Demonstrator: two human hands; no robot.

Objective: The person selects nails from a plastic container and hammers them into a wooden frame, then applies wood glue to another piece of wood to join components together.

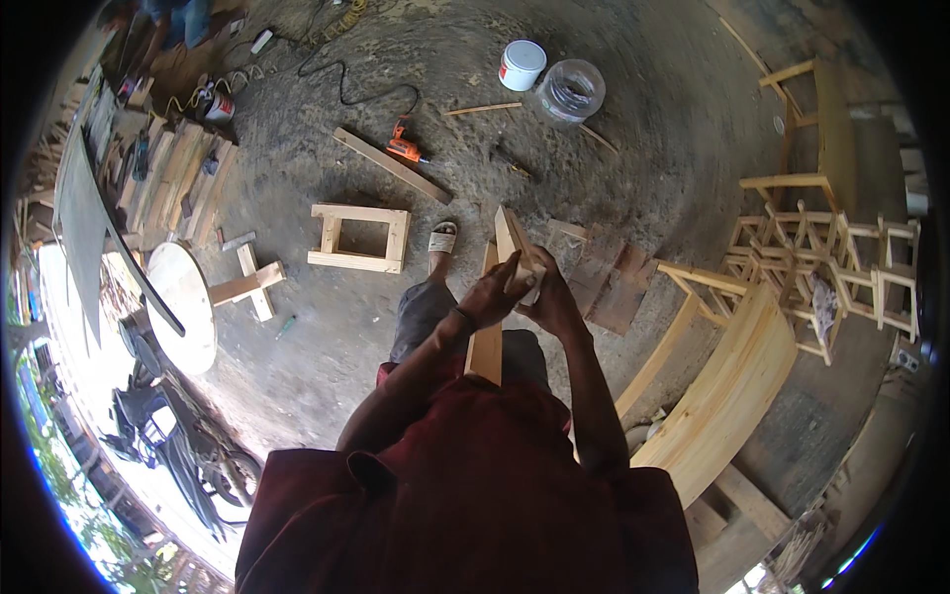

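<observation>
Both hands are closed around a short pale wooden piece (514,241) in front of my body, its far end pointing away from me. My left hand (492,295) grips its near left side, while my right hand (552,299) wraps the right side. Below my hands a longer wooden board (485,353) runs from near my lap to beside the held piece. Whether the two pieces are joined is hidden by my hands. To the left of my foot, a rectangular wooden frame (391,241) lies on the concrete floor.
An orange corded drill (404,145), a loose plank (388,164) and a hammer (509,158) lie ahead. Beyond are a white bucket (522,65) and a clear tub (572,91). A wooden bench (727,381) and stool frames (792,257) stand right; a round tabletop (182,309) is left.
</observation>
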